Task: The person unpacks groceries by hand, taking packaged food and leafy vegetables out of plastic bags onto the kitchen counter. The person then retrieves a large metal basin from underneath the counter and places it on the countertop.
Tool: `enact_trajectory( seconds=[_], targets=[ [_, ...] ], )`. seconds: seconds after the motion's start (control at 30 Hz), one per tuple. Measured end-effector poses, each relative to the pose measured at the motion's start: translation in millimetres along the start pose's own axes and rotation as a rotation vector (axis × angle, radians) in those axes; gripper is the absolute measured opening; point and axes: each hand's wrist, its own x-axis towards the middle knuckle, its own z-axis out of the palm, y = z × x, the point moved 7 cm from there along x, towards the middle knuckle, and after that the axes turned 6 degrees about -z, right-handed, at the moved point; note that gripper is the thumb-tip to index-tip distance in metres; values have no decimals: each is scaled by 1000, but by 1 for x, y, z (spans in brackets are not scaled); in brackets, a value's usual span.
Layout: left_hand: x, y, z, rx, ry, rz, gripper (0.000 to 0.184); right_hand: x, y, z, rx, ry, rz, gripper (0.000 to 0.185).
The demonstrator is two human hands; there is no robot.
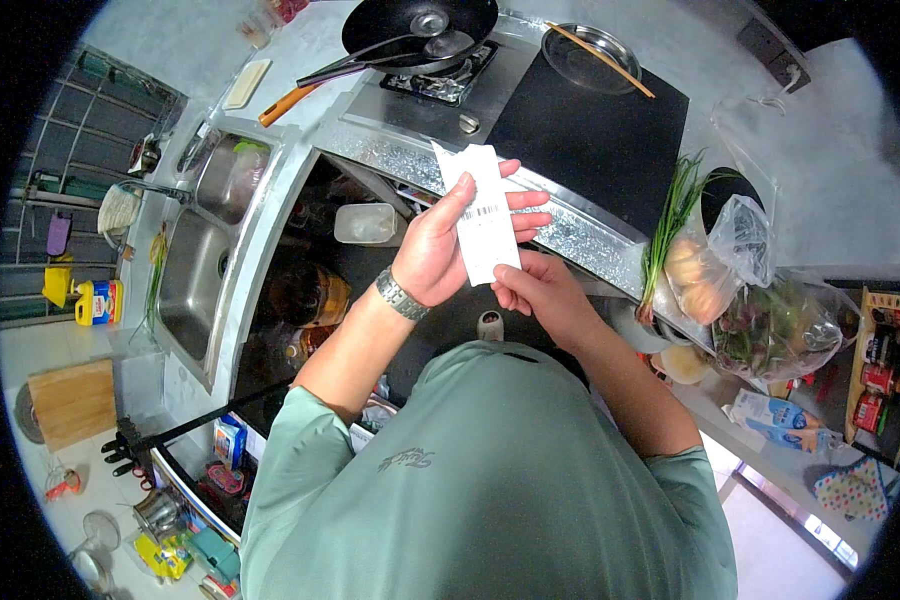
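Observation:
A white paper receipt (487, 240) with a barcode and faint print is held up in front of my body. My left hand (428, 252), with a metal watch at the wrist, lies behind the paper; its thumb presses on the front and its fingertips show past the right edge. The lower right corner is pinched between the thumb and curled fingers of my right hand (542, 288). The print is too small to read.
Ahead stand a wok (390, 22) with ladles on the gas stove and a steel pan (570, 75) with chopsticks. Green onions (678, 225) and a bag of eggs (700, 265) lie at right. A double sink (195, 285) and cutting board (73, 402) are at left.

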Motion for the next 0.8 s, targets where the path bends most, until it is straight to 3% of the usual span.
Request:
enact_trajectory(
  seconds=[0.8],
  targets=[
    [-2,2,-1,-3,21,16,65,0,-1,2,-50,11,-85,18]
  ],
)
